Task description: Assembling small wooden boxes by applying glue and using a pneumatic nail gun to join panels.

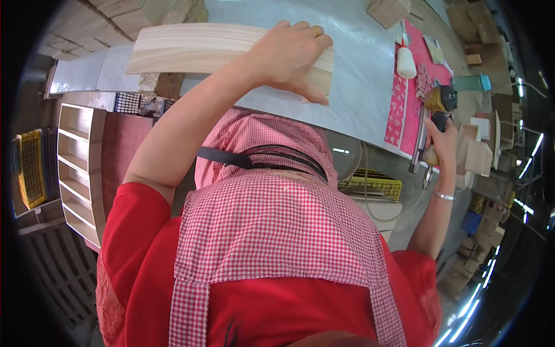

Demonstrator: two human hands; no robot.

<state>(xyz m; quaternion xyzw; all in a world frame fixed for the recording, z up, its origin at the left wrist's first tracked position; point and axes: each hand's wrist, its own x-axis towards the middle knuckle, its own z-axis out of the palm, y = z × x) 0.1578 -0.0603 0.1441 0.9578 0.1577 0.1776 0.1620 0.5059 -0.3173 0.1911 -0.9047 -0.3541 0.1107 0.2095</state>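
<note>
A long, pale wooden piece (191, 49) with straight grain stands along the near side of the grey worktable (352, 75). Across its right part reaches my left hand (292, 58), fingers curled over the far edge and thumb on the near side, gripping it. At the table's right edge my right hand (444, 139) is wrapped around the black handle of a yellow-and-black pneumatic staple gun (440, 99). The gun's long metal magazine lies over the pink patterned cloth (399, 110).
On the cloth are a white glue bottle (406, 63) with a red nozzle and a crumpled rag (425, 81). Wooden boxes (139, 17) are stacked far left. A wooden shelf unit (78, 168) stands at left. Below the table sits a yellow crate (373, 185); a hose hangs nearby.
</note>
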